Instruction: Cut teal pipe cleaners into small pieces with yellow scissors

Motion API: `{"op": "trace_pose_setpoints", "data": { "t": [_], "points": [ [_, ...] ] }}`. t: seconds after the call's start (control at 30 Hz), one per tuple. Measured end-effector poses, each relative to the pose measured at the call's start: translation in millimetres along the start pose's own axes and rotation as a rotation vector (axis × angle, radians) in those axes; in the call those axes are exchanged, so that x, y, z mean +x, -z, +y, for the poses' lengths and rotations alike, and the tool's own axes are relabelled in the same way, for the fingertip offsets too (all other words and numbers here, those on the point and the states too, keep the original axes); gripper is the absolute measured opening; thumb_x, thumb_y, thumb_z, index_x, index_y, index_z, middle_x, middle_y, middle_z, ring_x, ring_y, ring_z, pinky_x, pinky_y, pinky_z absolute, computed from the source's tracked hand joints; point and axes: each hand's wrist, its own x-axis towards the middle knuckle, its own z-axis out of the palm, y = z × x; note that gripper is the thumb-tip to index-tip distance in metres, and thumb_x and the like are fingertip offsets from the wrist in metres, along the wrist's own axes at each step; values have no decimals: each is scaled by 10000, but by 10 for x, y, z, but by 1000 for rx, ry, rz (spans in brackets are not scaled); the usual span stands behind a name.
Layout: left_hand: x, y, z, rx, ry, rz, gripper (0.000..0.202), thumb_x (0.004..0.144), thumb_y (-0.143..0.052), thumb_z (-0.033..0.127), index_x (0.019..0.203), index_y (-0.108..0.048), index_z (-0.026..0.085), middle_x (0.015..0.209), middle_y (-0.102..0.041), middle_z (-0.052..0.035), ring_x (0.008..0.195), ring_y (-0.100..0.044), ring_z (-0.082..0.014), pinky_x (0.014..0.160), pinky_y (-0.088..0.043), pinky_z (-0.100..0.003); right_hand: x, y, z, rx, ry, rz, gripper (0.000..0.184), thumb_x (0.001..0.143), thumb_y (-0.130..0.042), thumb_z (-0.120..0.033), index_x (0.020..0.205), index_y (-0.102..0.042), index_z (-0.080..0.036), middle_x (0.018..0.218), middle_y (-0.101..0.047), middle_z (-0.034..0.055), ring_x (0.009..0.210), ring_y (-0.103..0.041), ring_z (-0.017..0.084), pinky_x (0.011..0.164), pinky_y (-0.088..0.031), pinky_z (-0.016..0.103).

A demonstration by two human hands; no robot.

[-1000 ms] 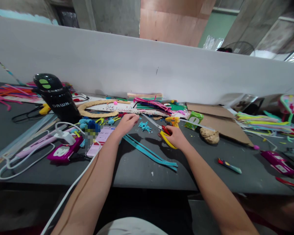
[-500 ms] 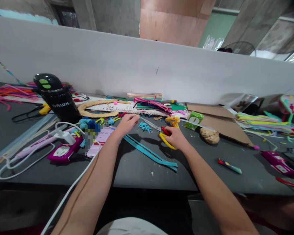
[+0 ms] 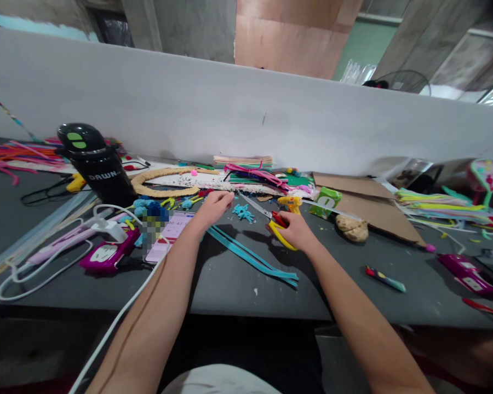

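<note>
My right hand (image 3: 296,230) grips scissors (image 3: 262,210) by their red and yellow handles, with the blades pointing up and left toward my left fingertips. My left hand (image 3: 217,209) is closed in a pinch near the blade tips; anything between its fingers is too small to make out. Just below the blades lies a small heap of light-blue cut pieces (image 3: 243,213). Several long light-blue pipe cleaners (image 3: 254,258) stretch across the table from beside my left wrist toward the front right.
At left stand a black bottle (image 3: 96,164), a purple power strip (image 3: 110,253) and a phone (image 3: 173,235) partly behind my left forearm. A yellow glue gun (image 3: 290,203), green packet (image 3: 326,202), tan lump (image 3: 352,227) and cutter knife (image 3: 385,278) lie at right.
The scissors have turned slightly, their tips shifting a little up and right, away from my left fingers. Both hands have stayed almost in place.
</note>
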Motion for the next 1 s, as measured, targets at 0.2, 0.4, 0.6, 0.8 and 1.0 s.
{"op": "trace_pose_setpoints", "data": {
  "t": [0.2,0.4,0.6,0.8,1.0],
  "points": [
    [-4,-3,13,0,-2,0,370,885,-456,402,591,-455,177,507,-405,40,489,-359,-96,506,-259,-255,10,4,-1,-13,10,-30,307,731,-635,-421,633,-446,-199,599,-445,-28,578,-343,121,543,-259,265],
    [-8,-4,18,5,-6,-7,378,891,-453,398,583,-444,178,500,-392,45,481,-343,-90,502,-248,-255,15,5,8,-28,24,-39,272,725,-621,-378,624,-445,-197,598,-452,-22,578,-346,122,546,-259,270],
    [-9,-8,30,14,1,-6,387,895,-445,410,584,-437,181,495,-391,44,481,-344,-94,503,-252,-259,21,-10,29,-8,34,-36,242,734,-620,-363,637,-482,-189,598,-465,-21,585,-360,122,550,-264,263],
    [-10,-5,22,41,-13,4,385,895,-447,398,578,-418,181,501,-376,48,488,-334,-90,506,-247,-257,13,-42,47,2,25,-22,274,735,-634,-407,642,-493,-190,602,-461,-25,576,-347,116,533,-263,251],
    [-20,4,50,67,-14,25,363,888,-445,378,584,-415,182,506,-357,50,494,-326,-91,508,-242,-256,1,-27,24,-1,1,-21,291,729,-641,-431,649,-491,-194,608,-459,-26,581,-351,119,535,-267,250]
  ]
}}
